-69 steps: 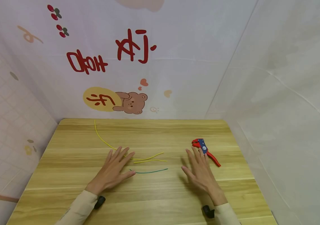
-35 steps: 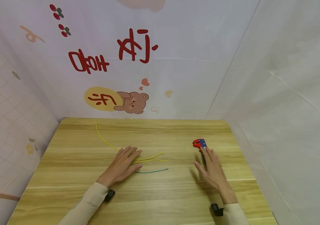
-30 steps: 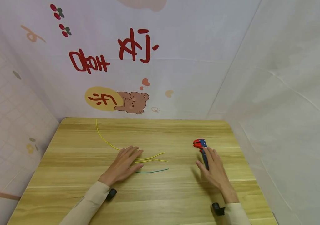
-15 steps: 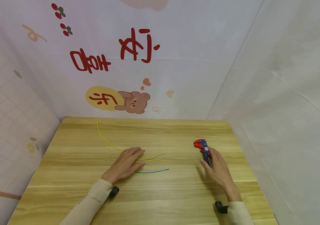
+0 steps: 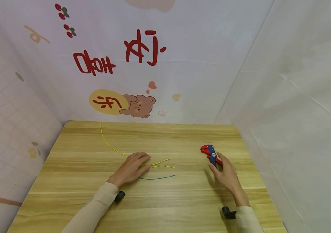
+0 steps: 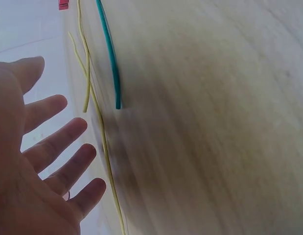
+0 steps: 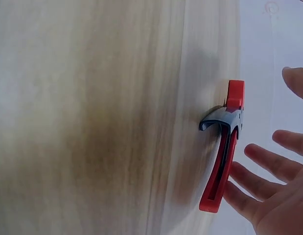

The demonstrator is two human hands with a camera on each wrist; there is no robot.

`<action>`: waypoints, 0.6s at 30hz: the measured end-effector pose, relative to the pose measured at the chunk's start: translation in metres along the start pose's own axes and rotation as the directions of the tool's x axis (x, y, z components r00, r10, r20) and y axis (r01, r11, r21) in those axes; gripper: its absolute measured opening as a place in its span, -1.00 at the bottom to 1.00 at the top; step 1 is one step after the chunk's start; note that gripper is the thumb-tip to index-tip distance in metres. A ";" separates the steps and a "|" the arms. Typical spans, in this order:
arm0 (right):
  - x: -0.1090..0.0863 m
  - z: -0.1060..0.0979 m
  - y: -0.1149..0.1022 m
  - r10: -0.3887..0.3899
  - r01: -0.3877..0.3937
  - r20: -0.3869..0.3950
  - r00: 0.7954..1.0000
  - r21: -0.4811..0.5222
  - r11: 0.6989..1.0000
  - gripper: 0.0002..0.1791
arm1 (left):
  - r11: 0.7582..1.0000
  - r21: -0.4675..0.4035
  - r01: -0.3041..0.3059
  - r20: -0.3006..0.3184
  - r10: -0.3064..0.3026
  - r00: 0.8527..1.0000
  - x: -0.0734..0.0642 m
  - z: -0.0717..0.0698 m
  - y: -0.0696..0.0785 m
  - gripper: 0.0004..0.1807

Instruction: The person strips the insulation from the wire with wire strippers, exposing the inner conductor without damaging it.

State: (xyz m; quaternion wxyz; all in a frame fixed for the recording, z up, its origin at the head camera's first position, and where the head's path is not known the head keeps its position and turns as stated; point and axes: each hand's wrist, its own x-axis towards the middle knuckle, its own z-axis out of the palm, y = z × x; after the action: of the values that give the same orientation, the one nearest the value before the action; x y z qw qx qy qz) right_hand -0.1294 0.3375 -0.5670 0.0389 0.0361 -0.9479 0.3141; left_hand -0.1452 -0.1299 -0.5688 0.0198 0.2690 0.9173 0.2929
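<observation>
My left hand [image 5: 131, 168] hovers over the near stretch of a long yellow wire [image 5: 111, 148]. In the left wrist view its fingers are spread and slightly bent, apart from the wires. A short yellow wire [image 5: 165, 166] and a teal wire [image 5: 158, 178] lie close by, their left ends partly covered by that hand in the head view. At the right, a red-and-blue wire stripper [image 5: 212, 152] lies on the table. My right hand [image 5: 226, 173] is beside its handles [image 7: 217, 181], thumb and fingers parted around them; whether a fingertip touches is hard to tell.
The wood-grain table [image 5: 165, 207] meets a printed white cloth wall [image 5: 194, 64] at the back. More cloth hangs at both sides. A black wrist camera [image 5: 228, 213] sits under each forearm.
Both hands have shifted to the right, the right one to the stripper's handle side, with its head uncovered. Fingers of both hands bend more. Wires and stripper lie where they were.
</observation>
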 end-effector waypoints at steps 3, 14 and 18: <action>0.001 -0.001 0.002 0.030 -0.030 0.005 1.000 -0.003 1.000 -0.12 | 1.000 -0.001 0.001 0.003 -0.001 1.000 0.003 0.003 0.000 -0.54; 0.004 0.000 0.006 0.049 -0.049 0.000 0.999 0.001 0.999 -0.12 | 1.000 -0.010 0.002 0.002 -0.002 1.000 0.014 0.011 0.002 -0.61; 0.006 0.001 0.009 0.077 -0.077 0.013 0.997 0.010 0.997 -0.11 | 1.000 -0.009 0.012 -0.003 -0.012 1.000 0.016 0.014 0.001 -0.63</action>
State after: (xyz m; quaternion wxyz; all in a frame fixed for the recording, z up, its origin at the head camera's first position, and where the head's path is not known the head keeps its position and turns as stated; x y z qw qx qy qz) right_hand -0.1362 0.3438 -0.5728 0.0208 0.0015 -0.9471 0.3204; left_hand -0.1556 -0.1138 -0.5778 0.0211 0.2630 0.9176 0.2972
